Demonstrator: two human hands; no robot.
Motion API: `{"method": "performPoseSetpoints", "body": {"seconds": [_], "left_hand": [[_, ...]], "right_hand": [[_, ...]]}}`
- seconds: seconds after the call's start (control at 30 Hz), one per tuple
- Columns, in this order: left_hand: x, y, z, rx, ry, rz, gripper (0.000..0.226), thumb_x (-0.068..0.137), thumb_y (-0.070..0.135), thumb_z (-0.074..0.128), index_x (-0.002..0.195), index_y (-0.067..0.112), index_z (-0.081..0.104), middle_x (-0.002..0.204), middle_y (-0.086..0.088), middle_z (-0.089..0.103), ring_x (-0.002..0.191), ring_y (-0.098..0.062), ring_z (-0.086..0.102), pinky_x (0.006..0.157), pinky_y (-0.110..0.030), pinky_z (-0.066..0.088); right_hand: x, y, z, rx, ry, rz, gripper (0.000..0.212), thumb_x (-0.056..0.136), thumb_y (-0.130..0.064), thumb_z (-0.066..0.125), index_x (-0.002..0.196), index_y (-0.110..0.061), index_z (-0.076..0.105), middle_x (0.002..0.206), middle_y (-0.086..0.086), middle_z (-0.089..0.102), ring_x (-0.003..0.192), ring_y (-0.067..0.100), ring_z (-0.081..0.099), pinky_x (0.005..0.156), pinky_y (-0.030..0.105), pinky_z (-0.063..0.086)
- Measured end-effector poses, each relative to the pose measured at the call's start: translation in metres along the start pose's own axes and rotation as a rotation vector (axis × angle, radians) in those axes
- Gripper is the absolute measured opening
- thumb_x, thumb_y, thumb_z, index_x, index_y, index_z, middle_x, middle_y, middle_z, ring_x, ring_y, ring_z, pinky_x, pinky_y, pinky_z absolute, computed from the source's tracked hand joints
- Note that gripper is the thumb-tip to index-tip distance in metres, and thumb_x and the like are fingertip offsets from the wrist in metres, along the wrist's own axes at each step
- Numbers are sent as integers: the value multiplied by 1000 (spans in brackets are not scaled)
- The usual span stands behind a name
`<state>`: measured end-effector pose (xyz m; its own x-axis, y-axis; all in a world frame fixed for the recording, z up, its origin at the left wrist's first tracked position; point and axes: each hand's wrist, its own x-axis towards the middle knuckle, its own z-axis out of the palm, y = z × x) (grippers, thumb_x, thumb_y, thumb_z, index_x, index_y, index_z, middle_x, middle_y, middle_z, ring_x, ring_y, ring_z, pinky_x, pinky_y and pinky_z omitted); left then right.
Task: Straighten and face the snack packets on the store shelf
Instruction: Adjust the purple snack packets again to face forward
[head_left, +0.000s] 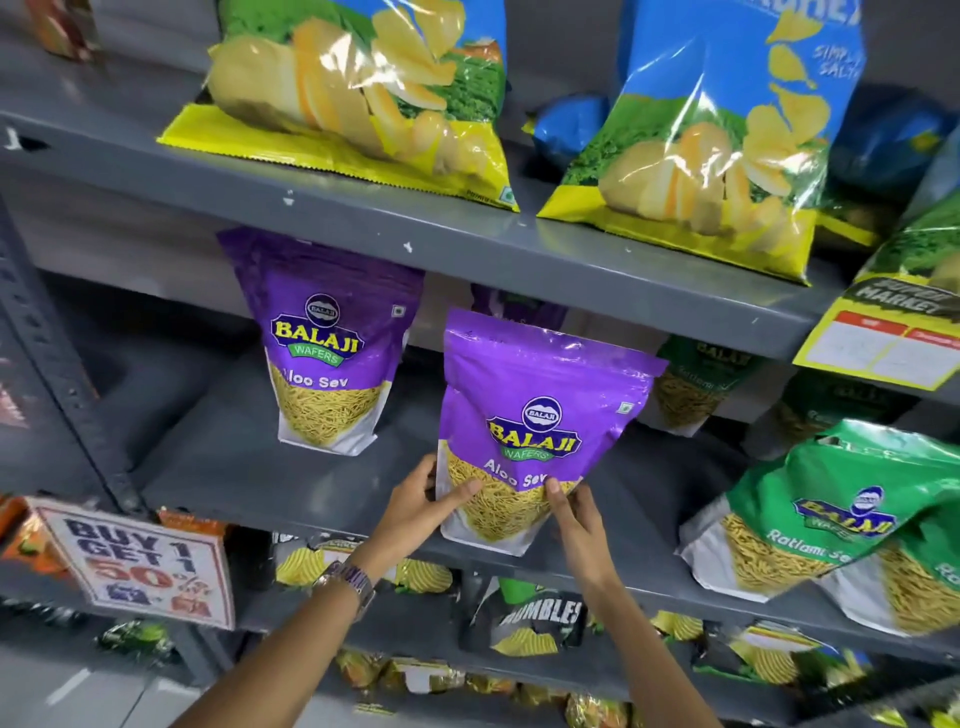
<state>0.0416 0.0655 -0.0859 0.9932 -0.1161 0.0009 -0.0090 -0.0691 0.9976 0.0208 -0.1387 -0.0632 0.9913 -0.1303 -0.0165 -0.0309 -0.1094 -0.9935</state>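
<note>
A purple Aloo Sev packet (535, 415) stands upright at the front edge of the middle grey shelf (249, 467), label facing me. My left hand (421, 504) grips its lower left side, thumb across the front. My right hand (574, 512) pinches its lower right corner. A second purple Aloo Sev packet (324, 343) stands further back on the left, facing forward. Another purple packet (511, 304) peeks out behind the held one, mostly hidden.
Green Ratlami Sev packets (831, 514) lean at the right of the same shelf. Large blue-and-yellow chip bags (363, 88) lie on the shelf above. A "Buy 1 Get 1" sign (140, 561) hangs at the left. Dark and yellow packets (535, 618) fill the shelf below.
</note>
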Motion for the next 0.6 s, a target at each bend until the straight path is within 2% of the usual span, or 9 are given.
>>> {"method": "performPoseSetpoints", "body": {"seconds": [0.07,0.13,0.2,0.23,0.3,0.4,0.5,0.57,0.6], "left_hand": [[1,2,-1,5,-19,-17,56,57,72,67,103,44,54,103,19,71,99,2,64,92,-29,52],[0,1,-1,-21,-11,-9,68,59,67,70,118,40,48,118,15,65,110,-3,60,96,-30,49],[-1,-1,-8,-91,125,45,72,67,52,72,129,32,42,130,10,55,117,-4,55,98,-29,47],[-1,-1,-16,-132,239,94,63,71,46,71,127,33,45,130,8,55,116,-5,55,97,-28,46],[2,3,-40,-173,517,202,42,78,37,70,115,37,50,124,1,60,110,-10,59,95,-30,45],[15,10,-89,-247,832,300,33,83,19,64,111,29,50,111,-5,57,96,-11,57,90,-36,44],[35,14,-133,-202,925,251,44,90,15,55,131,9,39,125,-3,45,110,-11,47,97,-31,39],[46,17,-152,-158,863,200,52,93,21,49,140,9,30,139,-2,35,122,-8,36,95,-10,36],[52,19,-159,-179,788,165,53,95,24,45,142,9,27,137,2,34,120,-5,37,85,2,36]], "right_hand": [[-3,-2,5,35,38,-8,18,88,-31,56,102,-20,54,107,1,62,84,-11,62,70,7,49],[-14,1,11,-26,260,-93,33,85,-38,59,112,-20,51,116,2,57,101,2,58,85,18,47],[-31,4,19,-161,537,-282,49,82,-48,60,119,-20,47,114,-6,51,105,11,52,93,29,42],[-41,3,26,-183,555,-393,45,80,-47,59,116,-22,48,109,-11,52,102,11,53,91,29,43],[-54,4,48,-251,356,-537,29,79,-37,59,106,-26,52,100,-14,57,94,11,58,82,26,46],[-51,-1,96,-301,-74,-507,29,80,-31,60,108,-30,53,101,-11,62,92,6,60,79,17,46],[-22,-16,151,-278,-245,-350,48,79,-30,64,121,-32,42,119,-15,52,106,-2,52,89,8,40],[7,-29,180,-133,-202,-168,60,82,-20,67,132,-24,34,128,-9,45,113,1,47,97,14,39],[23,-37,192,-60,-165,-85,65,83,-14,67,136,-18,31,132,-4,43,118,7,45,102,21,39]]}}
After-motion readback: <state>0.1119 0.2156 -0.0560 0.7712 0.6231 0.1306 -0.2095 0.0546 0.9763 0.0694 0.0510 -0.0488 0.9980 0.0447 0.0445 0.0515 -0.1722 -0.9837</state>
